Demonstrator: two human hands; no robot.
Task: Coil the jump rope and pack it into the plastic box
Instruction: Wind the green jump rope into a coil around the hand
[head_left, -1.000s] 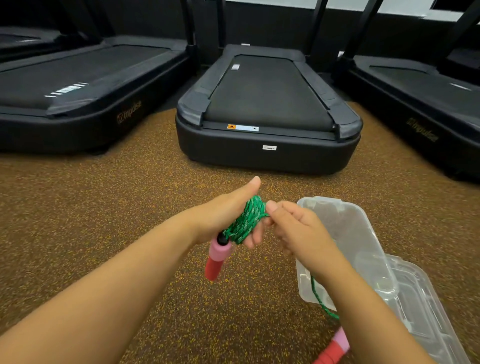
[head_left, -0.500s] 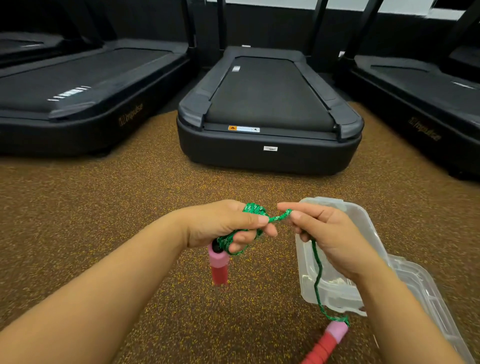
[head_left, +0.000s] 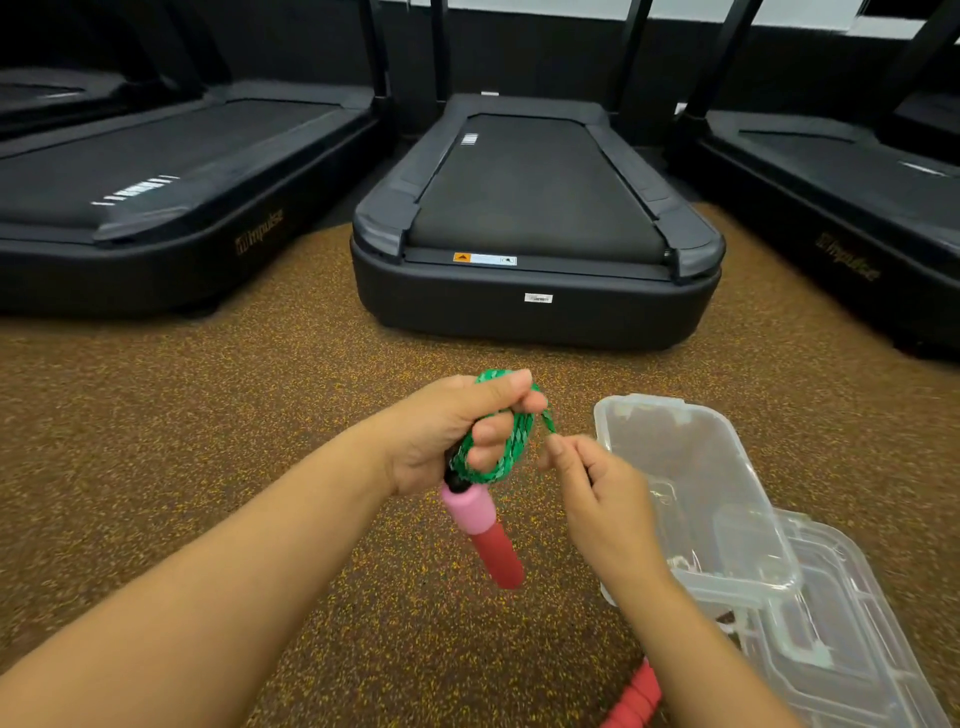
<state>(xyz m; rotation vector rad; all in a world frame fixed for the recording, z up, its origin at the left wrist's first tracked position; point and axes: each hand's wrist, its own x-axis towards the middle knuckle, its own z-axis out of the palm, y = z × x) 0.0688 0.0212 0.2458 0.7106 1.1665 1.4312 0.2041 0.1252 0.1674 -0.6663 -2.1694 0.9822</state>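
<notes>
**A:** Head view, the only one we have. What does the left hand (head_left: 457, 431) have?

**B:** It is closed around a bundle of green rope (head_left: 501, 452), thumb pressed on top, fingers curled through the loops. One pink-and-red handle (head_left: 488, 535) hangs below the fist, tilted down to the right.

**A:** And the right hand (head_left: 597, 488)?

**B:** Fingertips pinched shut on the free strand just beside the coil — the rope runs short and taut between the two hands. The second handle (head_left: 634, 696) shows at the bottom edge, partly hidden by the right forearm.

**A:** The plastic box (head_left: 675, 467)?

**B:** Open on the speckled floor (head_left: 208, 467), just right of the hands, with its clear lid (head_left: 852, 639) lying against its near side. Nothing of the rope is in it yet.

**A:** So the winding is well along, I judge. How to finish it well?

**B:** Keep the thumb clamped so earlier loops cannot spring loose, lay each turn beside the last — not crossing — and keep light tension from the right hand. I would leave a short tail so both handles can lie side by side in the box.
</notes>
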